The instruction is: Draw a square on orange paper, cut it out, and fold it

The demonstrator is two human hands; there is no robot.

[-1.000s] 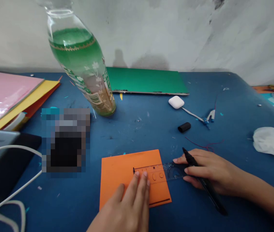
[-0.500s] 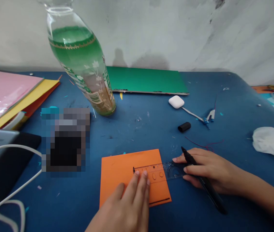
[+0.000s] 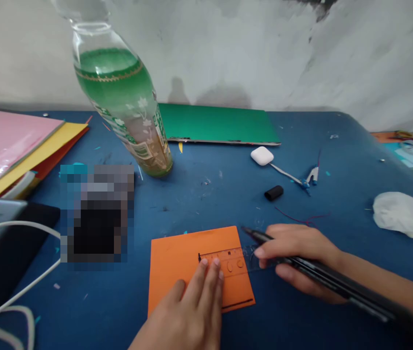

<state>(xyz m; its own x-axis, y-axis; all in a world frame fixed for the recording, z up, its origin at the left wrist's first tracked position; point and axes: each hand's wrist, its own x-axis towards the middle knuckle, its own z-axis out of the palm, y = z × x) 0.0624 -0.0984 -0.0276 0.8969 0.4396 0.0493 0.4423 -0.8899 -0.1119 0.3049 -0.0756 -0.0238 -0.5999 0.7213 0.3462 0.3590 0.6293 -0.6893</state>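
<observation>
An orange card (image 3: 177,265) lies on the blue table (image 3: 210,194) near its front edge. A clear plastic ruler (image 3: 237,260) rests across the card's right side and sticks out past it. My left hand (image 3: 192,311) lies flat on the card, fingertips pressing the ruler. My right hand (image 3: 296,257) is closed round a black marker (image 3: 323,274), whose tip points left just above the ruler's right end. A black line runs along the card's lower right edge.
A glass bottle of green liquid (image 3: 126,102) stands at the back left. A green sheet (image 3: 217,124), white earbud case (image 3: 262,156), compass (image 3: 306,180), black marker cap (image 3: 274,193) and crumpled tissue (image 3: 398,214) lie behind and right. Coloured paper stack (image 3: 13,146) and a white cable (image 3: 17,287) sit at left.
My right hand has turned the marker from upright-slanting to nearly flat, its tip swinging left toward the ruler. My left hand stays pressed on the ruler.
</observation>
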